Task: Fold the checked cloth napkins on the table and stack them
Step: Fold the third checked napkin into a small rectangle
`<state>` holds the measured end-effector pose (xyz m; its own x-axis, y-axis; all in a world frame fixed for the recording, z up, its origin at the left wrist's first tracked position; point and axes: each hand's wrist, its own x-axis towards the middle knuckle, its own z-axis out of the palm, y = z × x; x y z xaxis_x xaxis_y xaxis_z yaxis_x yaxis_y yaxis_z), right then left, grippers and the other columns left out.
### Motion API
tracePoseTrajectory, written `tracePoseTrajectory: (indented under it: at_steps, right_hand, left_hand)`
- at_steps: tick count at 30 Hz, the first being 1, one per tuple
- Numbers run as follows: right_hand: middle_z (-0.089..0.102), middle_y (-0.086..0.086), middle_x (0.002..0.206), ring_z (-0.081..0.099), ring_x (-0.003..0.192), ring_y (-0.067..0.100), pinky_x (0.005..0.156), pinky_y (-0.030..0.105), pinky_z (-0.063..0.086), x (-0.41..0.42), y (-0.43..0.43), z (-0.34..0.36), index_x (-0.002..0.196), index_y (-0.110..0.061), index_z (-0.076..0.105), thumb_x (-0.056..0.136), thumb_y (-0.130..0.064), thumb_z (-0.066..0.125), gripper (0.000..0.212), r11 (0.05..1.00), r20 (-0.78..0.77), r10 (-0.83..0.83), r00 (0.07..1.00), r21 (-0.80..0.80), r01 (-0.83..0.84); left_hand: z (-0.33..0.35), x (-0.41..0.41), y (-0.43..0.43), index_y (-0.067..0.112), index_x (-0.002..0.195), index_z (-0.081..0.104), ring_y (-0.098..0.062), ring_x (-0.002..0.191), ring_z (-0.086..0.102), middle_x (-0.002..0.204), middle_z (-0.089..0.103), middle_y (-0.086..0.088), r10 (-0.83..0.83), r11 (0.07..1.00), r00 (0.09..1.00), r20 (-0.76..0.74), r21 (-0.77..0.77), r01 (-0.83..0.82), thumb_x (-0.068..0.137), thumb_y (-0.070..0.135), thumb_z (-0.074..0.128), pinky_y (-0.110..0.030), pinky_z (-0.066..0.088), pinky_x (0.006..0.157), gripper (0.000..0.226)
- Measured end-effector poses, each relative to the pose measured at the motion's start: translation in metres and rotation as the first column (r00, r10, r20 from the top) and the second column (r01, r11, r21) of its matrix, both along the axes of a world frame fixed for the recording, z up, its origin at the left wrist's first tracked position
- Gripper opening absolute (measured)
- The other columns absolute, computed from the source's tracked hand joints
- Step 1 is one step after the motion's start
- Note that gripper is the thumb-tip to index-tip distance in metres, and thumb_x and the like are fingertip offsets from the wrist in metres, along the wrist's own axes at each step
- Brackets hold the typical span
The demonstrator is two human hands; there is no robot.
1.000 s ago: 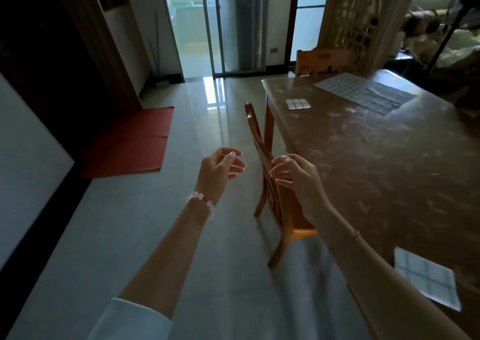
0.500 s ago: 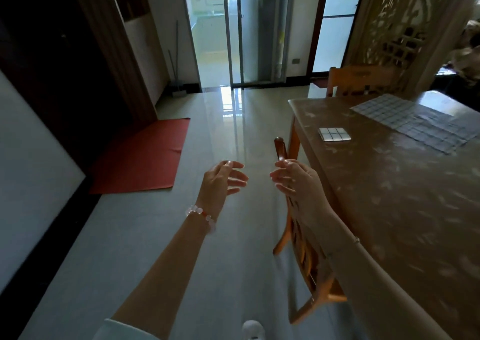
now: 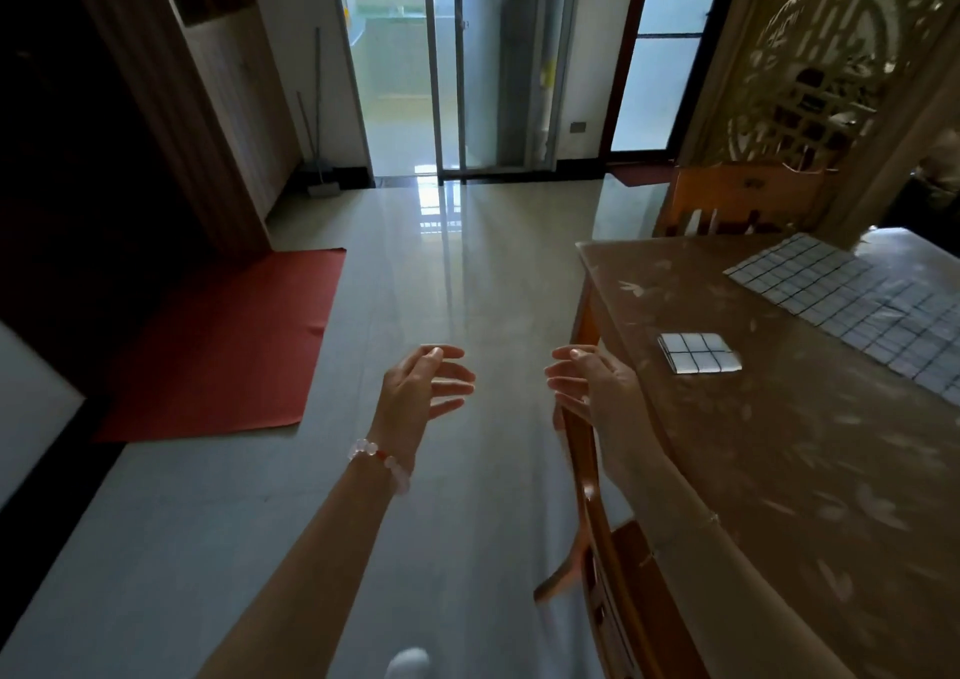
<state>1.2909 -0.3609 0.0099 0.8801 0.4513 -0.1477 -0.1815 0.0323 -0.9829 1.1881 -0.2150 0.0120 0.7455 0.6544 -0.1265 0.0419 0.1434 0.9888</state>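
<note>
Unfolded napkin (image 3: pixel 852 304): on the counter (image 3: pixel 779 470), ahead-right of you.
Nearer: your right hand (image 3: pixel 592 387).
Hands: left hand (image 3: pixel 423 392) and right both loose, empty.

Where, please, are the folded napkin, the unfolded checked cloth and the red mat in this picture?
folded napkin (image 3: pixel 698 360), head view, centre of its top face.
unfolded checked cloth (image 3: pixel 841 299), head view, middle of its flat surface.
red mat (image 3: pixel 223 351), head view, its middle.

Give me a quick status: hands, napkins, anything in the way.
Left hand, right hand open, empty. Folded napkin and spread napkin on table, untouched. Chair at table edge, beside right hand.
</note>
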Motion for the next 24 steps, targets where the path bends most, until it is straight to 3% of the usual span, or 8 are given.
tracePoseTrajectory:
  at_steps: [8, 13, 20, 24]
  right_hand:
    - [0.065, 0.005, 0.080, 0.061, 0.074, 0.013, 0.076, 0.029, 0.050, 0.110, 0.109, -0.008, 0.086, -0.010, 0.064, 0.095, -0.012, 0.044, 0.022, 0.983, 0.024, -0.178, 0.984, -0.029, 0.179]
    - [0.063, 0.006, 0.073, 0.060, 0.066, 0.015, 0.062, 0.020, 0.049, 0.186, 0.190, 0.005, 0.081, -0.011, 0.062, 0.095, -0.008, 0.043, 0.024, 0.961, -0.012, -0.278, 0.961, -0.007, 0.278]
    - [0.065, 0.008, 0.080, 0.062, 0.076, 0.018, 0.078, 0.030, 0.049, 0.284, 0.236, 0.007, 0.086, -0.011, 0.063, 0.096, -0.009, 0.043, 0.022, 0.924, -0.002, -0.383, 0.924, -0.012, 0.383]
    - [0.066, 0.009, 0.087, 0.063, 0.082, 0.018, 0.078, 0.027, 0.050, 0.349, 0.252, -0.001, 0.092, -0.010, 0.063, 0.097, -0.013, 0.042, 0.022, 0.896, -0.011, -0.442, 0.897, -0.040, 0.441]
  left_hand:
    - [-0.007, 0.123, 0.136, 0.009, 0.091, 0.061, -0.023, 0.079, 0.063, 0.087, 0.066, -0.009, -0.096, 0.995, 0.995, 0.025, -0.015, 0.096, 0.098, 0.015, 0.034, -0.034, 0.051, 0.076, 0.029]
    - [0.000, 0.215, 0.214, 0.010, 0.089, 0.061, -0.019, 0.073, 0.064, 0.082, 0.066, -0.007, -0.211, 0.977, 0.977, -0.001, -0.005, 0.211, 0.097, 0.013, 0.039, -0.031, 0.051, 0.073, 0.024]
    - [0.001, 0.337, 0.266, 0.009, 0.090, 0.061, -0.017, 0.071, 0.064, 0.080, 0.066, -0.007, -0.360, 0.933, 0.933, 0.007, -0.015, 0.360, 0.095, 0.011, 0.042, -0.031, 0.050, 0.072, 0.020]
    - [0.000, 0.413, 0.286, 0.009, 0.089, 0.061, -0.019, 0.073, 0.063, 0.082, 0.065, -0.009, -0.413, 0.911, 0.911, 0.009, -0.018, 0.413, 0.095, 0.012, 0.041, -0.031, 0.049, 0.073, 0.022]
